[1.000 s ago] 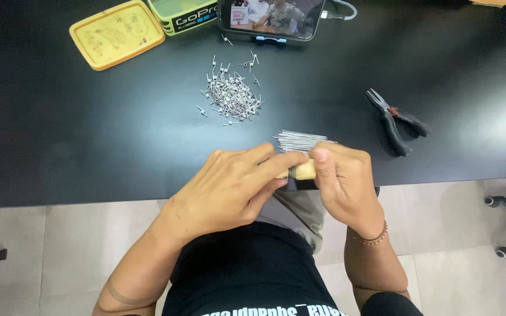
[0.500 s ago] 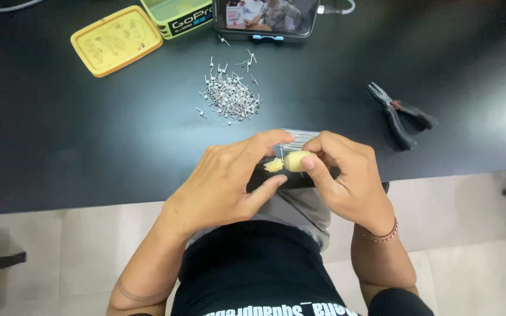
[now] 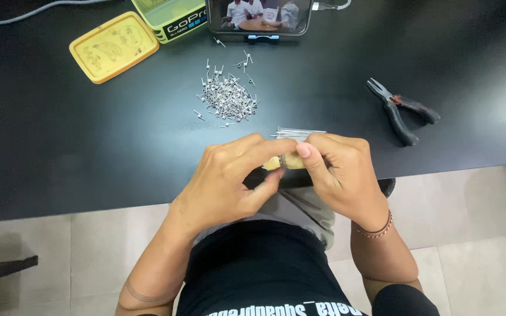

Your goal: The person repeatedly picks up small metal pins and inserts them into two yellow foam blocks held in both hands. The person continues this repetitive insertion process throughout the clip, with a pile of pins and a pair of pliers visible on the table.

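Note:
My left hand (image 3: 229,181) and my right hand (image 3: 341,172) meet at the near edge of the black table (image 3: 60,146). Between their fingertips they pinch a small pale yellow rod (image 3: 281,162) with a thin metal wire wound on it. A bundle of straight silver wires (image 3: 300,133) lies on the table just behind my right fingers. Farther back sits a heap of small wound metal coils (image 3: 226,96).
Black-handled pliers (image 3: 399,108) lie to the right. At the back stand a yellow lid (image 3: 113,47), a green box (image 3: 174,17) and a propped phone (image 3: 262,16) showing a video. A grey cable (image 3: 30,10) runs along the far left. Tiled floor lies below the table edge.
Both hands have stayed at the table edge, with the fingers shifting around the yellow rod. The view has tilted slightly.

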